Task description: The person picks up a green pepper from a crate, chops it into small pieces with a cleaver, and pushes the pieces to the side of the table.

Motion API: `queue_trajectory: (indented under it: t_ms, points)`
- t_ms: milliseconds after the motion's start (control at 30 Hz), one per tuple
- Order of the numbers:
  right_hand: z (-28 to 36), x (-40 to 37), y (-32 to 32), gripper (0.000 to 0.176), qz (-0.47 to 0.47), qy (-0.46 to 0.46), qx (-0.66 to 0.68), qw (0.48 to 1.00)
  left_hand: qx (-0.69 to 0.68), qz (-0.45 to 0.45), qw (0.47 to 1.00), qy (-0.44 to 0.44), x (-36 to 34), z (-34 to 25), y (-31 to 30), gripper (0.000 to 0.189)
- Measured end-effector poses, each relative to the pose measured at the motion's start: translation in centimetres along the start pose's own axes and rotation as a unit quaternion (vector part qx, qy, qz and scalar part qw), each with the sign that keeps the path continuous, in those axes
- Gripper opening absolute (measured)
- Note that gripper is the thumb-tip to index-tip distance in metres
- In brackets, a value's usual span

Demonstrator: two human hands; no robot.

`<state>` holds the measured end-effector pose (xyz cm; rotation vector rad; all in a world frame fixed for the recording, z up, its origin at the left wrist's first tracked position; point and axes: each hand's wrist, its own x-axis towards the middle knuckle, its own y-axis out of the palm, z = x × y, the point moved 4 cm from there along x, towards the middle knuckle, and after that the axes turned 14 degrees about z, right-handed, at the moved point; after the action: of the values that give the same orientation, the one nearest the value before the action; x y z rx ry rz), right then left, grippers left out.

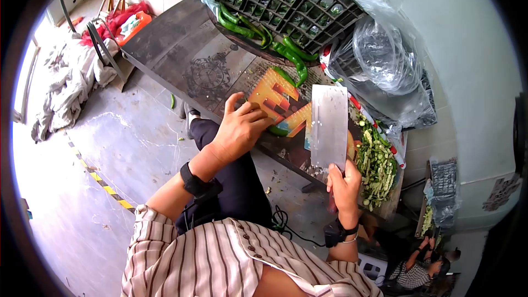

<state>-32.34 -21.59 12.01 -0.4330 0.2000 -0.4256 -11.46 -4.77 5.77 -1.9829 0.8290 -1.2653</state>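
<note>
My right hand (345,190) grips the handle of a cleaver (329,126), its wide blade standing over the right part of a colourful printed board (269,92). Over the same board, my left hand (242,126) has its fingers curled, their tips at a piece of green pepper (279,131) that they partly hide. Beyond that hand a long green pepper (285,75) lies on the board. Sliced green pepper (377,170) is heaped to the right of the blade.
Whole green peppers (236,26) lie beside a black plastic crate (286,5) on the dark table (170,38). Clear plastic bags (388,55) are bunched at the right. Crumpled cloth (74,82) lies on the floor at left. Another person (415,272) works at lower right.
</note>
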Motion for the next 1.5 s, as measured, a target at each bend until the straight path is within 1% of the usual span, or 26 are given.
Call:
queue_trajectory:
  t_ms: [67, 133, 200, 267, 300, 467, 533, 667, 733, 867, 933, 967, 1033, 1233, 1500]
  points:
    - [0.8, 1.1, 0.6, 0.012, 0.008, -0.014, -0.014, 1.000, -0.010, -0.014, 1.000, -0.009, -0.3, -0.1, -0.1, 0.025]
    - [1.5, 2.5, 1.3, 0.013, 0.025, -0.052, -0.049, 0.997, -0.012, -0.030, 0.999, -0.010, -0.6, -0.1, 0.0, 0.023]
    - [2.0, 3.8, 1.6, 0.012, 0.045, -0.044, -0.080, 0.995, -0.013, -0.034, 0.999, -0.018, -0.9, -0.2, 0.1, 0.023]
    - [2.0, 5.1, 2.0, 0.010, 0.054, -0.115, -0.168, 0.977, -0.012, -0.037, 0.999, -0.024, -1.0, -0.3, 0.2, 0.022]
    - [2.5, 5.5, 2.4, 0.009, 0.056, -0.130, -0.179, 0.974, -0.008, -0.027, 0.999, -0.030, -0.8, -0.4, 0.3, 0.022]
    - [3.1, 7.0, 3.2, 0.009, 0.087, -0.129, -0.188, 0.970, -0.002, -0.023, 0.999, -0.040, -0.7, -0.4, 0.6, 0.022]
    - [2.7, 7.3, 3.3, 0.008, 0.093, -0.129, -0.184, 0.970, 0.003, -0.051, 0.998, -0.038, -1.0, -0.5, 0.5, 0.020]
    - [1.9, 7.5, 3.3, 0.009, 0.097, -0.132, -0.174, 0.971, -0.009, -0.043, 0.998, -0.041, -1.6, -0.5, 0.6, 0.018]
    - [1.5, 7.6, 3.1, 0.009, 0.089, -0.117, -0.144, 0.979, -0.015, -0.037, 0.998, -0.044, -1.7, -0.4, 0.6, 0.016]
    - [1.8, 7.3, 3.1, 0.009, 0.097, -0.106, -0.125, 0.982, -0.015, -0.044, 0.998, -0.047, -1.9, -0.5, 0.4, 0.016]
    - [2.1, 7.1, 3.2, 0.009, 0.110, -0.081, -0.107, 0.985, -0.012, -0.044, 0.998, -0.048, -1.8, -0.5, 0.4, 0.015]
    - [1.9, 7.2, 3.3, 0.009, 0.112, -0.081, -0.107, 0.985, -0.013, -0.044, 0.998, -0.049, -1.9, -0.5, 0.4, 0.015]
    - [1.7, 7.2, 3.3, 0.009, 0.100, -0.133, -0.144, 0.975, -0.013, -0.045, 0.998, -0.052, -1.9, -0.6, 0.4, 0.014]
    - [1.4, 7.2, 3.5, 0.009, 0.119, -0.112, -0.152, 0.975, -0.006, -0.042, 0.996, -0.075, -2.0, -0.8, 0.3, 0.014]
    - [1.1, 7.0, 3.9, 0.011, 0.123, -0.113, -0.168, 0.972, -0.016, -0.047, 0.995, -0.089, -2.2, -0.9, 0.4, 0.015]
